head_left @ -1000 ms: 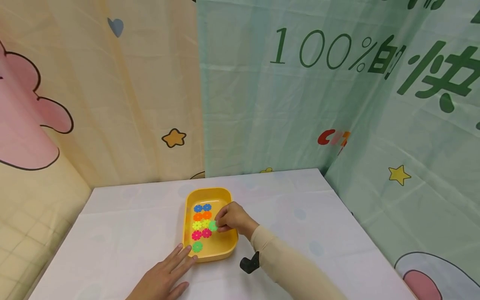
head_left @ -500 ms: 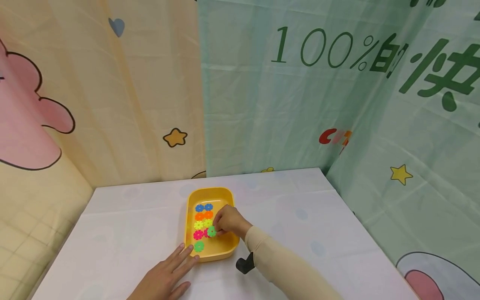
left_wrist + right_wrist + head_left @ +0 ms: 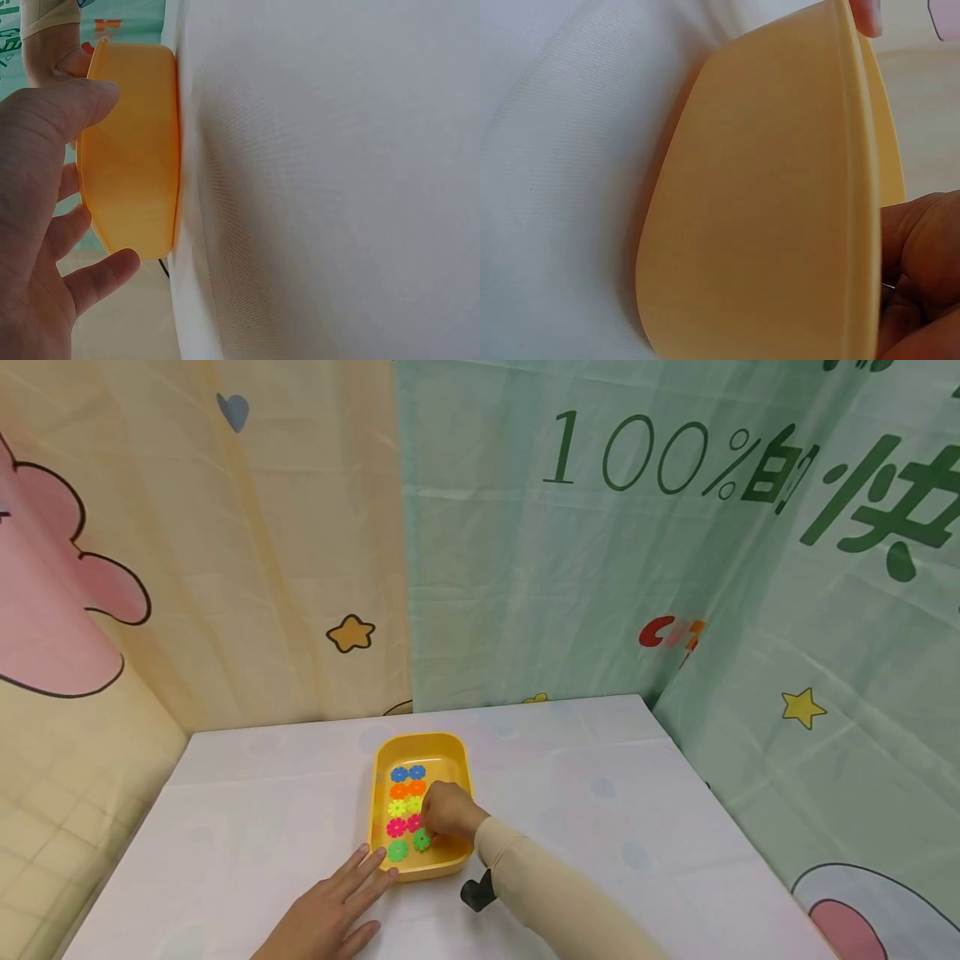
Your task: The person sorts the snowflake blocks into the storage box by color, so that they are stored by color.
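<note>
A yellow tray [image 3: 446, 752] holds pairs of small flower-shaped plastic pieces: blue [image 3: 417, 772], orange [image 3: 398, 791], yellow [image 3: 396, 808] and pink [image 3: 396, 827]. One green flower piece [image 3: 397, 851] lies at the near left. To its right, my right hand [image 3: 450, 811] pinches a second green flower piece [image 3: 422, 840], slightly tilted, low inside the tray; the fingertips are hidden behind the hand. My left hand [image 3: 326, 908] lies with fingers spread and straight, its tips touching the tray's near-left corner. In the right wrist view, the tray wall [image 3: 757, 195] hides what the right hand [image 3: 922, 270] holds.
The tray stands on a table with a white cloth [image 3: 585, 827]. Printed curtains [image 3: 525, 568] close off the back and sides. A black camera mount [image 3: 477, 892] hangs under the right wrist, beside the tray's right side.
My right hand has carried the green flower piece toward the near end of the tray, from beside the yellow row, past the pink row, to beside the other green one. My left hand has stayed put.
</note>
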`<state>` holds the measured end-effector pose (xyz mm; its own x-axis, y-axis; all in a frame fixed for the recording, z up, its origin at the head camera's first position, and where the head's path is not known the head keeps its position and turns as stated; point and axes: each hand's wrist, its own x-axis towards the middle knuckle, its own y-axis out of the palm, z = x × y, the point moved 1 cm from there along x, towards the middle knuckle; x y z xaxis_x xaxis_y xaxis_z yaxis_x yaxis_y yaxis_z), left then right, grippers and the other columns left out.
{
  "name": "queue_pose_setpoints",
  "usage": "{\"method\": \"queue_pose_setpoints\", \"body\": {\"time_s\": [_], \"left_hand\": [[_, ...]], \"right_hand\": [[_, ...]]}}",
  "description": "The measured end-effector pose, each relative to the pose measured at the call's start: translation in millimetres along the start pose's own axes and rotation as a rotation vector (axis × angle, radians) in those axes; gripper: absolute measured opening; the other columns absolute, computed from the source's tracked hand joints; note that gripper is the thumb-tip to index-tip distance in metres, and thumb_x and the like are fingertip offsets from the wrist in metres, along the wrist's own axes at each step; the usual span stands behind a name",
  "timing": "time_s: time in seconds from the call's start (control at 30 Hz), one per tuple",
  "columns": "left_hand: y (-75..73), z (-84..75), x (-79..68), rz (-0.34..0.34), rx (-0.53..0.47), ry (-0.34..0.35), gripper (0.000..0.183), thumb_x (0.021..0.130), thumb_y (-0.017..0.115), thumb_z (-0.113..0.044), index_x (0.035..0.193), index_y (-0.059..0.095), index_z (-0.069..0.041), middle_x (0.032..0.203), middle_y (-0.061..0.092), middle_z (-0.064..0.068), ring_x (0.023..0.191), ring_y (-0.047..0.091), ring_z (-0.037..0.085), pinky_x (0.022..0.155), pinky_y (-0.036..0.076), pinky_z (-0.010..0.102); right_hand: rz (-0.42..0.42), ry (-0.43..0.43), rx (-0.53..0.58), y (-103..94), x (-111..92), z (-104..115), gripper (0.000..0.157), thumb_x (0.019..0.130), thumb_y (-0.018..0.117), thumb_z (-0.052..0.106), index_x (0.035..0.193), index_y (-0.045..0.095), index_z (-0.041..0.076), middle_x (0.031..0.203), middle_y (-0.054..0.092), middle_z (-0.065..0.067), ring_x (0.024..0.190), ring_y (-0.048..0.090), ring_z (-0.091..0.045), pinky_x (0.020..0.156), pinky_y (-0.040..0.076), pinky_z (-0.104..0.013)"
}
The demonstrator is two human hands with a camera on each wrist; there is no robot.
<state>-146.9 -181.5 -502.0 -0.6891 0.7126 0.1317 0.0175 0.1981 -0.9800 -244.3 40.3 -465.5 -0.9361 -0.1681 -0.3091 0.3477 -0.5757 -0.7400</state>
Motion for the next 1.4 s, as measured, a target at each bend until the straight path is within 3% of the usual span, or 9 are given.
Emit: {"method": "queue_pose_setpoints", "body": {"time_s": [0.27, 0.53, 0.77, 0.97, 1.07, 1.23, 1.4], "left_hand": [[-1.5, 1.1, 0.9, 0.000, -0.002, 0.027, 0.064, 0.096, 0.064, -0.053, 0.152, 0.049, -0.028, 0.157, 0.048, 0.007, 0.140, 0.048, 0.036, 0.093, 0.057, 0.048], [-3.0, -0.2, 3.1, 0.027, -0.020, 0.016, 0.064, 0.096, 0.064, -0.053, 0.153, 0.049, -0.028, 0.158, 0.047, 0.007, 0.141, 0.047, 0.035, 0.095, 0.056, 0.049], [-2.1, 0.0, 5.3, 0.097, -0.055, -0.036, 0.066, 0.095, 0.065, -0.052, 0.154, 0.047, -0.030, 0.160, 0.043, 0.005, 0.145, 0.042, 0.035, 0.098, 0.054, 0.051], [-1.4, 0.4, 6.8, 0.085, -0.058, -0.033, 0.066, 0.095, 0.066, -0.051, 0.154, 0.047, -0.028, 0.160, 0.043, 0.005, 0.145, 0.042, 0.036, 0.097, 0.055, 0.051], [-1.8, 2.3, 6.7, 0.080, -0.053, -0.027, 0.066, 0.096, 0.064, -0.052, 0.154, 0.047, -0.028, 0.160, 0.043, 0.006, 0.144, 0.042, 0.036, 0.097, 0.055, 0.051], [-4.0, 3.8, 4.8, 0.084, -0.051, -0.030, 0.065, 0.096, 0.064, -0.052, 0.153, 0.048, -0.026, 0.160, 0.044, 0.007, 0.144, 0.043, 0.037, 0.096, 0.055, 0.051], [-5.2, 3.5, 3.0, 0.124, -0.081, -0.062, 0.065, 0.096, 0.063, -0.052, 0.154, 0.047, -0.027, 0.161, 0.042, 0.007, 0.146, 0.040, 0.037, 0.097, 0.054, 0.053]], "right_hand": [[-0.004, 0.012, -0.053, 5.5, 0.4, -2.2, 0.022, 0.086, 0.071, -0.004, 0.066, 0.069, 0.005, 0.055, 0.057, -0.001, 0.045, 0.055, -0.014, 0.045, 0.048, -0.020], [-0.023, 0.022, -0.040, 7.4, 0.2, -4.1, 0.020, 0.081, 0.076, -0.004, 0.065, 0.068, 0.005, 0.059, 0.059, -0.003, 0.046, 0.056, -0.015, 0.046, 0.050, -0.021], [-0.033, 0.023, 0.003, 1.7, -0.1, -1.8, 0.017, 0.082, 0.075, -0.003, 0.068, 0.070, 0.005, 0.062, 0.060, -0.002, 0.053, 0.052, -0.016, 0.047, 0.045, -0.023], [-0.118, -0.014, 0.158, -12.1, -2.1, 0.3, 0.003, 0.086, 0.073, -0.002, 0.087, 0.075, 0.000, 0.073, 0.065, -0.002, 0.062, 0.062, -0.016, 0.058, 0.057, -0.026], [-0.178, -0.043, 0.223, -22.2, -6.2, 0.9, 0.008, 0.088, 0.071, -0.003, 0.095, 0.075, -0.002, 0.076, 0.066, -0.003, 0.064, 0.065, -0.016, 0.061, 0.060, -0.028], [-0.277, -0.109, 0.193, -37.9, -16.7, -2.1, 0.008, 0.091, 0.069, 0.001, 0.096, 0.074, 0.003, 0.075, 0.066, 0.000, 0.064, 0.061, -0.013, 0.061, 0.057, -0.026], [-0.325, -0.186, 0.108, -50.5, -26.8, -13.1, 0.010, 0.094, 0.069, 0.006, 0.102, 0.075, 0.006, 0.088, 0.071, 0.001, 0.074, 0.062, -0.012, 0.070, 0.059, -0.026]]}}
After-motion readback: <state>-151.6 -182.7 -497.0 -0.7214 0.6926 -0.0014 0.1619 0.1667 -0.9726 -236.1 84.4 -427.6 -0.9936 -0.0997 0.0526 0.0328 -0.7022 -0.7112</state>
